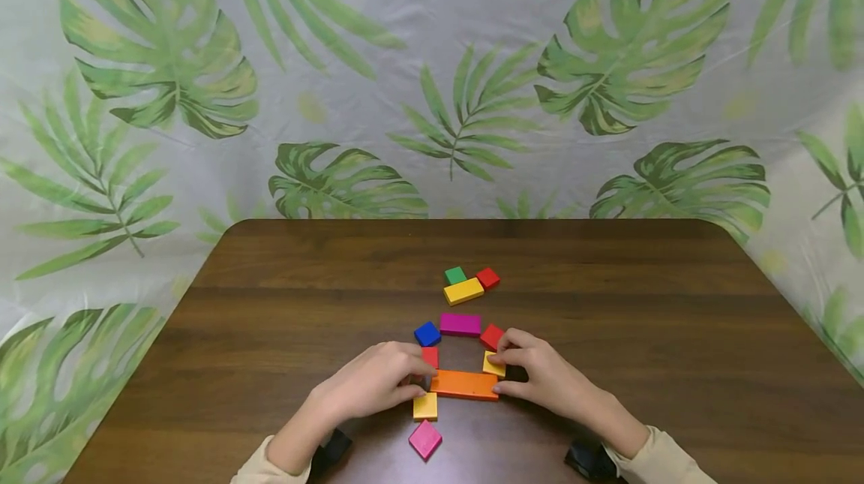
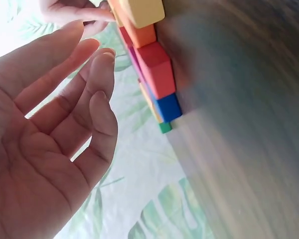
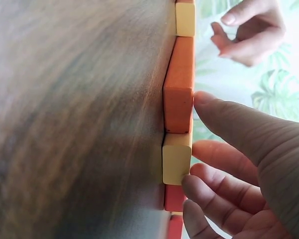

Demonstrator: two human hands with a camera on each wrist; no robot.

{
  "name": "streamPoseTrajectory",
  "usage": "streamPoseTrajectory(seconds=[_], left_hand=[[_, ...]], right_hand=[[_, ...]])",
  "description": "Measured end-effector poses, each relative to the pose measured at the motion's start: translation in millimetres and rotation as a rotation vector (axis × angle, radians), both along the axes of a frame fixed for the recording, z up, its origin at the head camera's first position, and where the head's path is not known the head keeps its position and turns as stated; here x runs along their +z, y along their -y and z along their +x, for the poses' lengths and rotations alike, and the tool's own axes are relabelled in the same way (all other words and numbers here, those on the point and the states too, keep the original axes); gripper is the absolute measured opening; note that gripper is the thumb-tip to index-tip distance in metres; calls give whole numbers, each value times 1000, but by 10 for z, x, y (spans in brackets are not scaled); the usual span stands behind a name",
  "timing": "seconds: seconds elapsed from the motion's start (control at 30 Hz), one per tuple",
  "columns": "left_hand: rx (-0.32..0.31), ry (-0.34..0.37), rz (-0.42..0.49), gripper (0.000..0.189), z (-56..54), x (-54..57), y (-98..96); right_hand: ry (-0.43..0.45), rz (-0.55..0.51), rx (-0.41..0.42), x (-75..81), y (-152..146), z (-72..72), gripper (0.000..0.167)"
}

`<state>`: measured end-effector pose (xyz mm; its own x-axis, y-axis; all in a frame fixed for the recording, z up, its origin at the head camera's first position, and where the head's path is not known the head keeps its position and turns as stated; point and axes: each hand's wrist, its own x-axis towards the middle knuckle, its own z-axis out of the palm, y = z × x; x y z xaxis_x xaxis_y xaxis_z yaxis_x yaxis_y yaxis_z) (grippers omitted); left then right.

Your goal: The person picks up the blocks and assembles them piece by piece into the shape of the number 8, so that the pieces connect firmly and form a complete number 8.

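Fingers of the left hand (image 1: 371, 381) curve loosely, those of the right hand (image 1: 550, 377) stand slightly apart; neither grips anything. Beyond a pink block (image 1: 425, 440), the orange block (image 1: 464, 385) lies between the hands, the right thumb (image 3: 234, 121) at its end, well short of the worktop's (image 1: 290, 319) far edge. Nearer that edge sits a green block (image 1: 455, 275).

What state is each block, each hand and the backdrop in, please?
left hand: fingers loosely curled, holding nothing
right hand: fingers bent, at blocks
orange block: lying crosswise
right yellow block: lying nearly square
near yellow block: lying square
pink block: turned cornerwise
left red block: lying square
right red block: angled
blue block: angled
magenta block: lying crosswise
far yellow block: slanted
far red block: angled
green block: slightly angled
backdrop: hanging, wrinkled
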<state>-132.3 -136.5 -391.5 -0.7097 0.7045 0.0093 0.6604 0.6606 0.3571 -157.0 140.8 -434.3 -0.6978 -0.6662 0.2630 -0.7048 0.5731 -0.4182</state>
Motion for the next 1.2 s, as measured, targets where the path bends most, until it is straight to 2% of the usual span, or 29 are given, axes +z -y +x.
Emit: streamPoseTrajectory(seconds=[0.23, 0.47, 0.93, 1.2], left_hand=[[6, 7, 19, 16, -122, -52, -94], [34, 65, 65, 16, -200, -122, -110], [42, 70, 63, 15, -202, -159, -114], [47, 64, 77, 15, -205, -155, -103]], right_hand=[[-11, 3, 14, 8, 2, -7, 29], [-15, 1, 21, 11, 4, -11, 29], [-52, -2, 31, 5, -9, 3, 29], [-83, 0, 71, -1, -11, -29, 26]])
